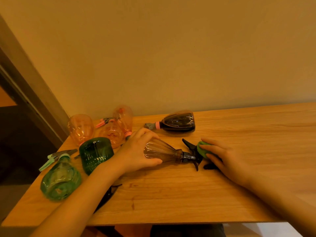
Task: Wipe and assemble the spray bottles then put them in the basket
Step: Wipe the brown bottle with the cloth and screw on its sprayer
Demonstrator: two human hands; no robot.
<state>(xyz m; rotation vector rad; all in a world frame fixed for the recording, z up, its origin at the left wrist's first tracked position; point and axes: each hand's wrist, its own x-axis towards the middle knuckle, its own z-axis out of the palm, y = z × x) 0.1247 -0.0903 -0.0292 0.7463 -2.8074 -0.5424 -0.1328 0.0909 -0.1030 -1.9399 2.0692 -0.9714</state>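
Observation:
A brown ribbed spray bottle [164, 152] lies on its side in the middle of the wooden table [239, 127], with a black trigger head [192, 151] on its neck. My left hand [136, 151] grips the bottle's wide end. My right hand [224, 156] holds a green cloth or sponge [202, 148] against the trigger head. A dark bottle [179, 123] with a pink collar lies behind. Two green bottles [95, 153] [60, 181] and pink bottles [81, 129] crowd the left end. No basket is in view.
A loose black trigger head [107, 195] lies under my left forearm. A loose pink trigger head [103, 122] lies among the pink bottles. The wall [171, 57] runs along the table's back edge. The table's left edge drops off beside a dark doorway [15, 134].

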